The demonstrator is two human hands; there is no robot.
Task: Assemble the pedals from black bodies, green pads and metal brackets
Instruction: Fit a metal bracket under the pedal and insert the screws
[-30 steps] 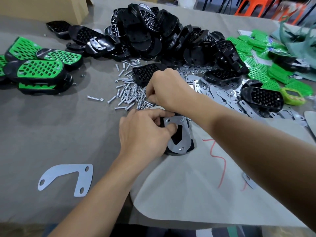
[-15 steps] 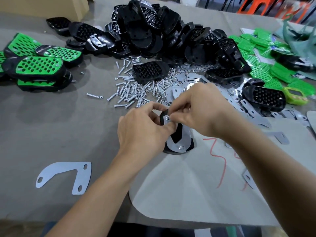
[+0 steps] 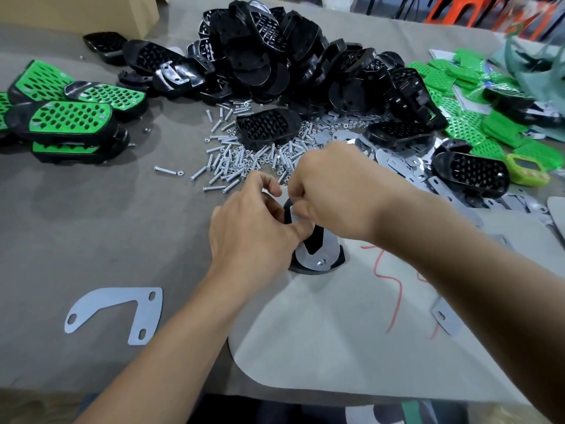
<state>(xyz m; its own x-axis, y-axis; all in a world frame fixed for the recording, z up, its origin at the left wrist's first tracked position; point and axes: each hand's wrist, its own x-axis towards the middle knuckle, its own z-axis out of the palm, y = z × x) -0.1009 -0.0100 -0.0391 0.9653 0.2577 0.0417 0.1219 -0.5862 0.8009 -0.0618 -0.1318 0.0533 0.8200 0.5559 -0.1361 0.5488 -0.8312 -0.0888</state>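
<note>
Left hand (image 3: pixel 253 237), right hand (image 3: pixel 333 194) gripping pedal (image 3: pixel 321 255) (screws (image 3: pixel 238 160) scattered behind)

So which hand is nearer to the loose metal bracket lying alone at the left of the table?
Left. The left hand is up and to the right of the loose bracket; the right hand is farther right, beyond it.

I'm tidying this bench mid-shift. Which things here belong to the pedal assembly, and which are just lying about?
Job in hand: pedal gripped by left hand, right hand at its bracket; screws; black bodies; green pads; loose brackets; finished pedals.
Lying about: cardboard box; orange stool; yellow-green gadget.
</note>
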